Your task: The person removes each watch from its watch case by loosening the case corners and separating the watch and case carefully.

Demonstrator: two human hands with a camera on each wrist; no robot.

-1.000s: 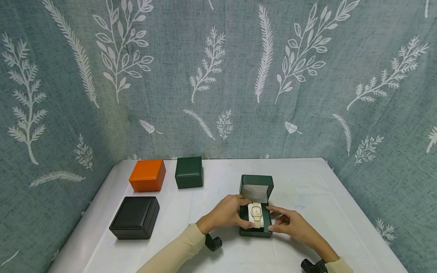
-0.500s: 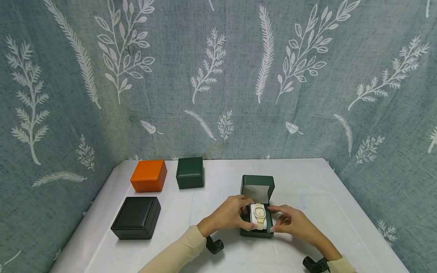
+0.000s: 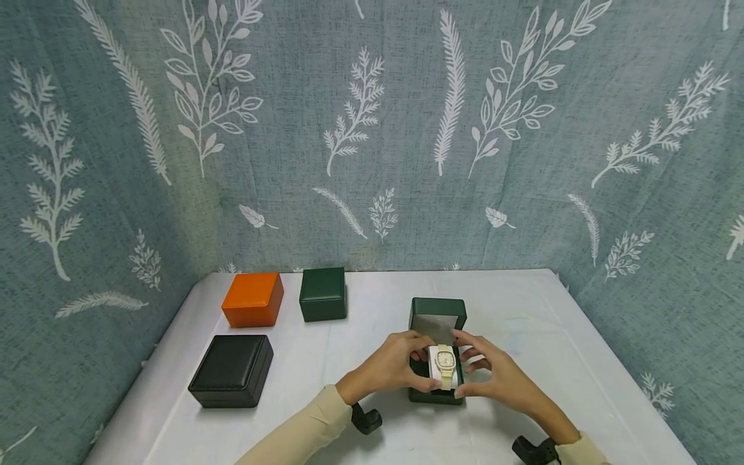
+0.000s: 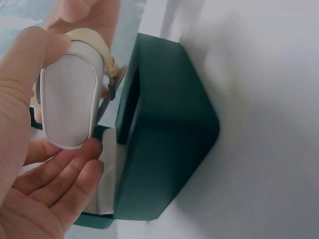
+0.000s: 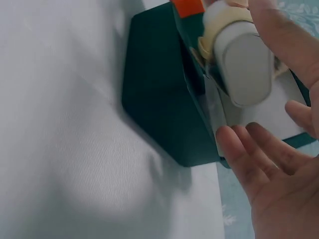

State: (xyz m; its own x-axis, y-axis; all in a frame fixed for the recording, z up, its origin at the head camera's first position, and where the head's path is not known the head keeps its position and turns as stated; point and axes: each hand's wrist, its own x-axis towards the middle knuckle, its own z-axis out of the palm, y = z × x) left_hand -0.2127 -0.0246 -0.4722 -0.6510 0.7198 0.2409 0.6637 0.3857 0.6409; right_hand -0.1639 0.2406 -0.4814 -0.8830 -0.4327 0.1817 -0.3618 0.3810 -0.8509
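A: Entry, lower centre of the head view. The open green box (image 3: 437, 387) sits on the white table (image 3: 523, 336), lid up. The cream watch (image 3: 445, 359), wrapped on its white cushion (image 4: 67, 102), is held just above the box's cavity.

B: Grip state?

A: Left hand (image 3: 388, 369): thumb and fingers curled round the cushion's end, clear in the left wrist view. Right hand (image 3: 494, 378): thumb on the cushion's other end, remaining fingers spread and nearly straight beneath it. So a two-sided pinch, with the cushion clamped between both hands.

B: Seated in the box, or clear of it?

A: Judged partly raised; in both wrist views the cushion stands above the rim, not down in the cavity. Lid opening is done. The watch and cushion are neither fully in nor fully out.

B: Other items?

A: Left half of the head view: orange box (image 3: 252, 299), small green box (image 3: 323, 294), black box (image 3: 231, 370), all closed, well apart from the hands.
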